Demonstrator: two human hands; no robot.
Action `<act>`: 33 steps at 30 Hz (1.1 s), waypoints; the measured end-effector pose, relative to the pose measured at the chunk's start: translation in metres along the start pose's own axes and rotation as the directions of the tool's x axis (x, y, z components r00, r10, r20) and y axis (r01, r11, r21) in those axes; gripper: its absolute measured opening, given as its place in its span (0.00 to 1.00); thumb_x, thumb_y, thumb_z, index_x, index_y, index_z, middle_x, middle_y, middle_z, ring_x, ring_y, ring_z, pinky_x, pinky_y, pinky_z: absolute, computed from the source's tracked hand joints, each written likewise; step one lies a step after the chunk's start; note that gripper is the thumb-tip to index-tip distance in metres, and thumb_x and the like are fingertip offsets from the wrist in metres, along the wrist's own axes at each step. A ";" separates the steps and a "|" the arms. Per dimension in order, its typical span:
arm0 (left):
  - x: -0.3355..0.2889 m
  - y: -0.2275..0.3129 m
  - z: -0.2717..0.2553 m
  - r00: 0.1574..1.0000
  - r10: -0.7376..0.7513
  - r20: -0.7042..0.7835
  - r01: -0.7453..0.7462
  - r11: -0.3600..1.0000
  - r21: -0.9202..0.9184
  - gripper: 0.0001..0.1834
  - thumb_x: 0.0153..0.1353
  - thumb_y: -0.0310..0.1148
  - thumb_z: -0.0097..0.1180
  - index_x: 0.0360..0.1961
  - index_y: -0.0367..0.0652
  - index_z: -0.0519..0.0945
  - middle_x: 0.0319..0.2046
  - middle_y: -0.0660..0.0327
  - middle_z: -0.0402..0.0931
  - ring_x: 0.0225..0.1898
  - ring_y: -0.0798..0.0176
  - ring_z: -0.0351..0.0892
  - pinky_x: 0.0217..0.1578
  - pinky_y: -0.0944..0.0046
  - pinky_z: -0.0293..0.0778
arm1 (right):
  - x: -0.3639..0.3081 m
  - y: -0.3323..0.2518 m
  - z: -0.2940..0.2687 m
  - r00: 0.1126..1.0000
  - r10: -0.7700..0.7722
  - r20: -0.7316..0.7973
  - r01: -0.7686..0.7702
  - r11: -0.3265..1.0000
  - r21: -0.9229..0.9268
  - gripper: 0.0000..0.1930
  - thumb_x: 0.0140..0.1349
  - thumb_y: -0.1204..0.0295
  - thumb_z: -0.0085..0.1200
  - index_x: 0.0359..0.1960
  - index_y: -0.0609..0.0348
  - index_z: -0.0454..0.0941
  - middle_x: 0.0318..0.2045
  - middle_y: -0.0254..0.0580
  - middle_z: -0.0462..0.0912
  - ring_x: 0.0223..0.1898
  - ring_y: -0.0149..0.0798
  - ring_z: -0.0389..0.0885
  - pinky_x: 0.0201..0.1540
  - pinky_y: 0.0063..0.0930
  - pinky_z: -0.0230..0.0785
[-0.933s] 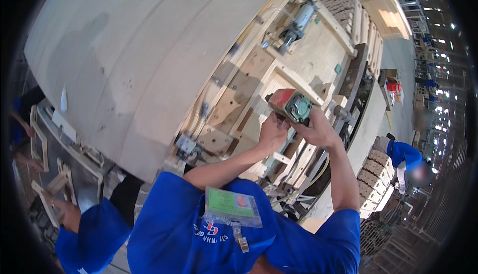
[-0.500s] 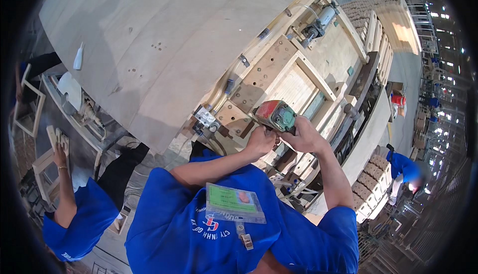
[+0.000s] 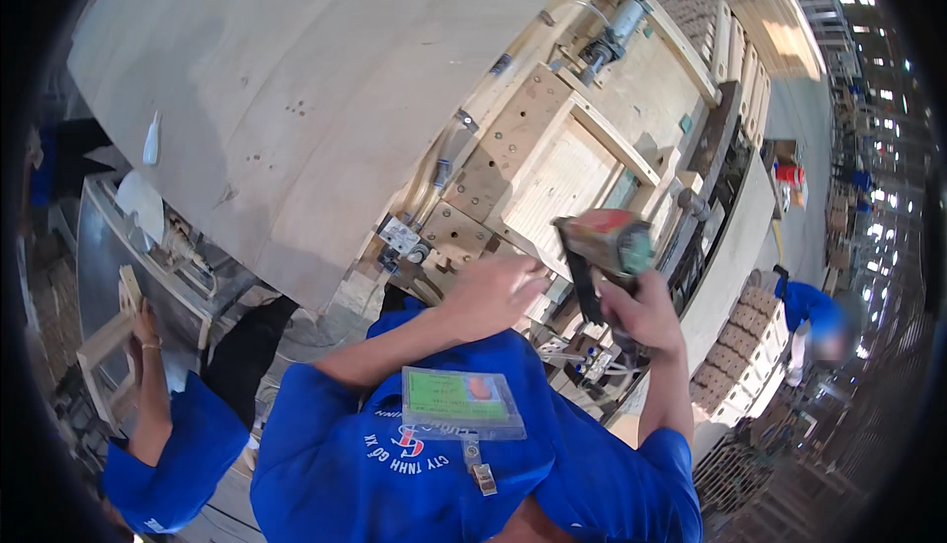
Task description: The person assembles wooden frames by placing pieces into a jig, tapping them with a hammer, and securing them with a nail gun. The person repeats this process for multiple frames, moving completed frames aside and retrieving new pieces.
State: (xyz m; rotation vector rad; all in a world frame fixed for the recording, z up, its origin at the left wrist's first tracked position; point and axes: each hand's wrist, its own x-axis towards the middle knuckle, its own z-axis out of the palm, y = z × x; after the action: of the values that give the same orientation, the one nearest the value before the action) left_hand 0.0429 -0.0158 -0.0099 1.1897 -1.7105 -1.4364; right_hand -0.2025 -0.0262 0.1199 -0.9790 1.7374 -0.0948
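Note:
A red and green pneumatic nail gun [image 3: 614,240] is gripped by its handle in my right hand [image 3: 646,314], over the near end of a jig. Just left of the gun is my left hand [image 3: 493,296], blurred, holding nothing I can see, its fingers stretched loosely to the right. A light wooden frame [image 3: 617,139] with slatted panel lies in the jig, against a drilled wooden board [image 3: 503,144]. A metal air cylinder [image 3: 626,22] is mounted at the jig's far end, and a metal valve block [image 3: 400,235] sits at its near left corner.
A broad worktable [image 3: 247,79] spreads left, with a white bottle [image 3: 151,139] on it. At lower left, a co-worker's hand [image 3: 145,324] holds a small wooden frame [image 3: 104,341]. Stacked wood parts [image 3: 735,356] stand at right, near another person [image 3: 814,316].
My hands have come apart: the right has carried the nail gun right and toward me, tilting it, while the left has drawn back to the left. The co-worker's wooden frame has shifted.

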 end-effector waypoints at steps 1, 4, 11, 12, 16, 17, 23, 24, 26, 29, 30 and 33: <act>-0.004 0.009 -0.021 0.972 0.194 -0.130 -0.176 0.974 0.141 0.10 0.68 0.35 0.66 0.46 0.43 0.87 0.39 0.51 0.88 0.42 0.44 0.88 0.46 0.49 0.81 | -0.020 0.020 -0.005 0.994 -0.057 -0.094 0.071 0.986 0.153 0.17 0.66 0.74 0.63 0.56 0.66 0.83 0.31 0.40 0.86 0.27 0.29 0.81 0.32 0.28 0.73; -0.003 0.025 -0.083 0.949 0.224 -0.223 -0.150 0.939 0.308 0.08 0.68 0.29 0.65 0.45 0.41 0.87 0.41 0.50 0.88 0.43 0.43 0.88 0.48 0.51 0.81 | -0.084 0.076 -0.034 0.953 -0.037 -0.301 0.150 0.920 0.361 0.18 0.69 0.73 0.60 0.58 0.68 0.83 0.29 0.34 0.84 0.25 0.24 0.76 0.29 0.24 0.69; -0.019 -0.006 -0.054 0.985 -0.061 -0.159 0.068 0.997 0.037 0.13 0.76 0.35 0.61 0.49 0.35 0.86 0.37 0.51 0.90 0.39 0.58 0.90 0.45 0.62 0.81 | -0.140 0.244 -0.088 0.578 0.192 -0.793 -0.056 0.979 0.196 0.19 0.69 0.69 0.60 0.58 0.66 0.81 0.38 0.48 0.86 0.33 0.43 0.83 0.40 0.37 0.75; -0.023 -0.007 -0.049 0.993 -0.026 -0.114 0.040 0.992 0.121 0.13 0.76 0.36 0.61 0.49 0.35 0.86 0.36 0.51 0.89 0.39 0.57 0.90 0.45 0.61 0.81 | -0.135 0.274 -0.091 0.503 0.168 -0.848 -0.143 0.984 0.110 0.19 0.69 0.69 0.60 0.58 0.67 0.80 0.39 0.53 0.86 0.37 0.50 0.85 0.43 0.42 0.76; -0.024 -0.007 -0.041 0.993 0.118 -0.014 -0.103 0.914 0.392 0.14 0.74 0.36 0.63 0.53 0.37 0.85 0.35 0.52 0.89 0.38 0.51 0.89 0.46 0.58 0.81 | -0.110 0.352 -0.095 0.358 -0.004 -0.934 -0.512 0.836 -0.200 0.24 0.70 0.69 0.58 0.66 0.63 0.73 0.58 0.65 0.78 0.57 0.68 0.81 0.56 0.56 0.78; -0.024 -0.004 -0.039 0.989 0.151 -0.007 -0.132 0.884 0.448 0.15 0.73 0.37 0.64 0.53 0.38 0.85 0.35 0.52 0.88 0.38 0.50 0.89 0.46 0.56 0.81 | -0.104 0.359 -0.096 0.374 0.050 -0.926 -0.539 0.824 -0.173 0.26 0.70 0.69 0.58 0.68 0.63 0.70 0.61 0.63 0.76 0.57 0.67 0.81 0.57 0.56 0.78; 0.010 0.026 0.000 0.934 0.271 0.232 -0.353 0.607 0.712 0.17 0.67 0.40 0.68 0.51 0.41 0.86 0.44 0.53 0.85 0.49 0.48 0.84 0.54 0.48 0.77 | -0.077 0.391 -0.078 0.314 0.029 -0.949 -0.540 0.827 -0.153 0.36 0.71 0.67 0.60 0.77 0.63 0.60 0.69 0.57 0.70 0.62 0.65 0.79 0.60 0.54 0.78; 0.021 0.024 0.014 0.913 0.290 0.289 -0.408 0.606 0.682 0.18 0.67 0.40 0.67 0.52 0.41 0.85 0.46 0.53 0.85 0.51 0.48 0.82 0.55 0.48 0.76 | -0.077 0.400 -0.075 0.290 -0.055 -0.955 -0.543 0.813 -0.211 0.35 0.71 0.67 0.60 0.76 0.64 0.61 0.69 0.57 0.70 0.61 0.65 0.80 0.59 0.54 0.78; 0.044 0.010 0.047 0.855 0.330 0.400 -0.517 0.604 0.607 0.19 0.68 0.41 0.67 0.53 0.41 0.85 0.49 0.52 0.84 0.55 0.48 0.80 0.57 0.48 0.74 | -0.082 0.414 -0.071 0.237 -0.220 -0.946 -0.562 0.763 -0.319 0.34 0.71 0.67 0.60 0.76 0.64 0.64 0.68 0.59 0.71 0.58 0.65 0.81 0.58 0.53 0.77; 0.060 -0.015 0.075 0.821 0.252 0.513 -0.553 0.575 0.602 0.21 0.68 0.43 0.67 0.55 0.41 0.84 0.51 0.52 0.82 0.56 0.47 0.79 0.58 0.46 0.74 | -0.082 0.392 -0.044 0.128 -0.436 -0.891 -0.427 0.786 -0.447 0.27 0.72 0.67 0.60 0.69 0.67 0.73 0.61 0.61 0.78 0.55 0.62 0.83 0.58 0.48 0.76; 0.064 -0.017 0.081 0.826 0.187 0.532 -0.532 0.574 0.623 0.20 0.68 0.43 0.67 0.54 0.40 0.84 0.50 0.52 0.82 0.55 0.47 0.79 0.58 0.46 0.74 | -0.082 0.377 -0.022 0.127 -0.368 -0.921 -0.178 0.905 -0.386 0.23 0.72 0.67 0.60 0.65 0.66 0.77 0.55 0.58 0.81 0.53 0.57 0.84 0.57 0.46 0.76; 0.065 -0.026 0.088 0.837 0.038 0.546 -0.465 0.576 0.672 0.20 0.67 0.43 0.67 0.52 0.40 0.84 0.47 0.52 0.81 0.54 0.47 0.80 0.58 0.47 0.74 | -0.096 0.309 0.075 0.594 -0.093 -0.799 0.546 0.776 0.315 0.19 0.73 0.67 0.63 0.60 0.63 0.82 0.43 0.44 0.85 0.41 0.40 0.83 0.47 0.35 0.76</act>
State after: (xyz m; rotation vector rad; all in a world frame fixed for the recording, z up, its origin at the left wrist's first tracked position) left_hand -0.0543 -0.0374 -0.0621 0.9089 -2.9406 -0.7815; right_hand -0.3066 0.2681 0.0058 -0.8676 2.0348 -1.3684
